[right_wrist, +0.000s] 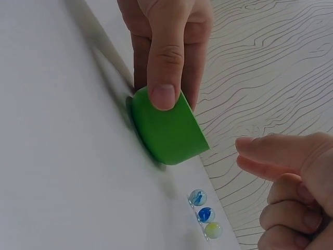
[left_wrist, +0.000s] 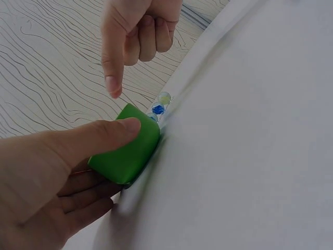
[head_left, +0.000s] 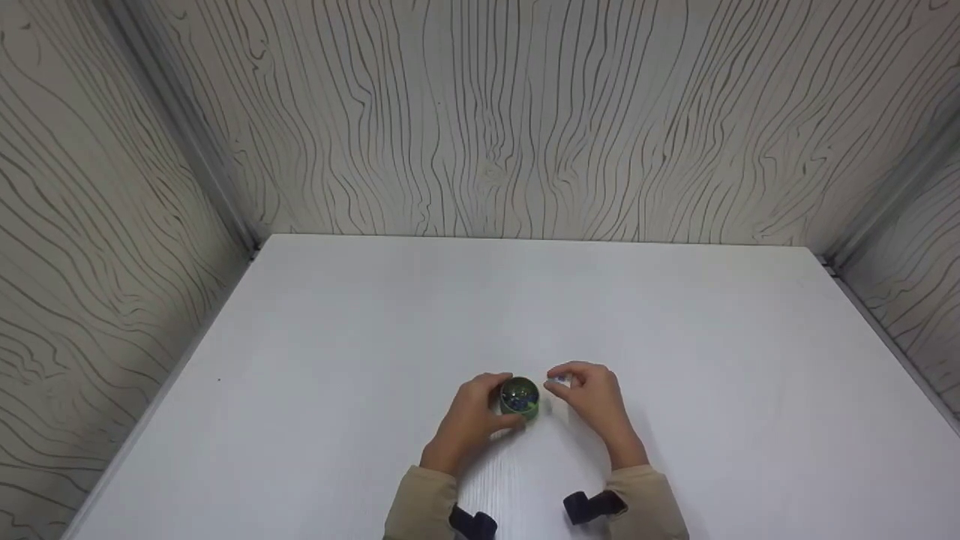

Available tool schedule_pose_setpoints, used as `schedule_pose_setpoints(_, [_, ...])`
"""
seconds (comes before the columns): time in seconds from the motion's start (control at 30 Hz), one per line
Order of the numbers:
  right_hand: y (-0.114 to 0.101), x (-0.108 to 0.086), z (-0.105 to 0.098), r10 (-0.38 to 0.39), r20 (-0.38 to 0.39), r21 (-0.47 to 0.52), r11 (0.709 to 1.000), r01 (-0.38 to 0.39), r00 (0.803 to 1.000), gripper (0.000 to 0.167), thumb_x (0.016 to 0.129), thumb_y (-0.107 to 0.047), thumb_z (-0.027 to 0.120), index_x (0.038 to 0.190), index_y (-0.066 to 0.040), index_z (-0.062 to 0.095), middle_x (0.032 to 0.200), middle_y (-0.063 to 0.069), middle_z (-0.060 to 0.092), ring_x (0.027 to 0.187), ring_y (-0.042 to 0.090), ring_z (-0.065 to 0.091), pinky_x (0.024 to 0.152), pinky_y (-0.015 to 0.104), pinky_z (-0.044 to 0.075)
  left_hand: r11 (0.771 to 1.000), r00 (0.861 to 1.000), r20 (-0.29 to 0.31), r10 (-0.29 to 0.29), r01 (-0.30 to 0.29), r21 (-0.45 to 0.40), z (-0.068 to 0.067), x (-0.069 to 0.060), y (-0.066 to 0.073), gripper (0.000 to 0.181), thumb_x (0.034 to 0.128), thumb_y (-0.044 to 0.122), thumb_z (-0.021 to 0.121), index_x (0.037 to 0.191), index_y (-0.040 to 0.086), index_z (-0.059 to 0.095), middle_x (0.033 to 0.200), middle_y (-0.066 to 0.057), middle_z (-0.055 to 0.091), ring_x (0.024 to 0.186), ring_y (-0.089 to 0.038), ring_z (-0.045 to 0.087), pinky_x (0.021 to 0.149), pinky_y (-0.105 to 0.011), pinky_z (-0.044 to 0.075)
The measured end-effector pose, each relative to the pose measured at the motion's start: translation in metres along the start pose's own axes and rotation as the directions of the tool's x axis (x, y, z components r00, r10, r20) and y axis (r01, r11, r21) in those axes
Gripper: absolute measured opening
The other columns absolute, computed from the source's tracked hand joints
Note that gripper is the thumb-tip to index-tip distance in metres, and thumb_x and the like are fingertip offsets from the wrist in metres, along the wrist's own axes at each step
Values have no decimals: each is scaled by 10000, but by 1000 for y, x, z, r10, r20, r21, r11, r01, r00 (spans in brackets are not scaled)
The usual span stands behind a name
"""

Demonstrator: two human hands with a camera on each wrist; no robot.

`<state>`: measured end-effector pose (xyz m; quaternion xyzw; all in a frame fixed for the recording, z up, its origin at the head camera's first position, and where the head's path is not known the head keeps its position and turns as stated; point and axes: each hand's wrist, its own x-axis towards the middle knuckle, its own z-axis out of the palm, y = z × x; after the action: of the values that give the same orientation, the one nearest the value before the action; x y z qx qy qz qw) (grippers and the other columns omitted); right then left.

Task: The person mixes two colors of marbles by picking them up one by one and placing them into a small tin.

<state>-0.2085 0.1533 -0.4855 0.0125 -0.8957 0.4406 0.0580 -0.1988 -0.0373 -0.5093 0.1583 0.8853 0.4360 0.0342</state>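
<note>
A small green cup (head_left: 519, 411) stands on the white table, its opening facing the head view. Blue, shiny pieces show inside, too small to tell exactly. My left hand (head_left: 466, 416) grips the cup, thumb along the near side and fingers behind it. Right of the cup hovers my right hand (head_left: 598, 397). Its thumb and index finger point at the cup with their tips close together, and nothing shows between those tips. The other fingers are curled in the right wrist view. Below this hand, three glass marbles (right_wrist: 206, 214) lie in a row on the table, two with blue and one with yellow inside.
The white tabletop (head_left: 360, 315) spreads around both hands. Wood-patterned panels (head_left: 487, 120) rise behind it and at the sides. Each beige sleeve (head_left: 424, 502) carries a black wrist-camera mount (head_left: 589, 507).
</note>
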Motion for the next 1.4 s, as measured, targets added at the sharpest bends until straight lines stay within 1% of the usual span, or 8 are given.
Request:
schedule_pose_setpoints(0.13, [2, 2, -2, 39, 6, 11, 999, -39, 999, 111, 770, -86, 778, 879, -67, 765, 524, -78, 370, 488, 15, 291, 469, 145, 260, 1000, 1000, -2, 6, -6, 3, 0, 0, 0, 599, 770, 200, 805, 1282, -7, 574, 1222, -147, 652, 1173, -296, 614, 1061, -427, 496])
schedule_pose_setpoints(0.33, [3, 2, -4, 64, 11, 15, 998, -64, 998, 123, 779, -96, 773, 899, -72, 766, 557, -69, 418, 500, 33, 305, 467, 152, 264, 1000, 1000, 1, 21, -21, 2, 0, 0, -1, 602, 770, 192, 805, 1280, -25, 569, 1223, -163, 650, 1171, -306, 614, 1058, -430, 498])
schedule_pose_setpoints(0.5, [3, 1, -5, 82, 16, 19, 996, -83, 996, 145, 782, -107, 769, 919, -61, 759, 574, -68, 397, 519, 50, 324, 473, 158, 268, 1000, 1000, 2, 8, -8, -4, 0, -1, -2, 603, 777, 185, 799, 1293, -16, 562, 1243, -161, 642, 1197, -302, 604, 1068, -425, 492])
schedule_pose_setpoints(0.8, [8, 3, -5, 87, 16, 19, 996, -87, 996, 148, 784, -112, 766, 921, -57, 756, 567, -63, 390, 523, 57, 334, 473, 159, 268, 1000, 1000, 5, -24, 24, -4, 2, -1, -2, 616, 785, 196, 790, 1314, -5, 546, 1283, -164, 622, 1242, -308, 575, 1102, -442, 460])
schedule_pose_setpoints(1.0, [18, 5, -11, 148, 8, 28, 989, -148, 989, 167, 805, -109, 748, 962, -52, 752, 537, -57, 372, 516, 76, 340, 466, 161, 277, 998, 998, 13, -55, 55, -17, 3, 0, -1, 622, 779, 183, 794, 1321, 6, 544, 1298, -159, 614, 1260, -309, 563, 1118, -443, 447])
schedule_pose_setpoints(1.13, [24, 6, -15, 182, 4, 46, 982, -182, 983, 196, 814, -112, 739, 995, -39, 744, 527, -57, 368, 510, 81, 339, 470, 166, 287, 998, 998, 11, -58, 58, -5, 4, 0, -1, 626, 771, 177, 798, 1317, 5, 547, 1296, -162, 615, 1257, -312, 564, 1117, -444, 448])
schedule_pose_setpoints(1.2, [25, 6, -16, 184, 4, 52, 982, -184, 983, 205, 812, -112, 740, 1001, -31, 741, 521, -57, 368, 505, 82, 337, 468, 169, 286, 998, 998, 9, -55, 55, -2, 3, -1, 0, 624, 769, 174, 800, 1314, 1, 548, 1292, -165, 617, 1252, -314, 567, 1112, -446, 452])
schedule_pose_setpoints(1.4, [31, 10, -11, 199, 16, 67, 978, -200, 980, 213, 811, -117, 730, 1004, -26, 739, 512, -58, 364, 503, 91, 341, 471, 177, 293, 998, 998, 9, -54, 55, -17, 2, 0, 0, 629, 770, 186, 801, 1318, 7, 549, 1304, -158, 614, 1259, -308, 566, 1112, -435, 454])
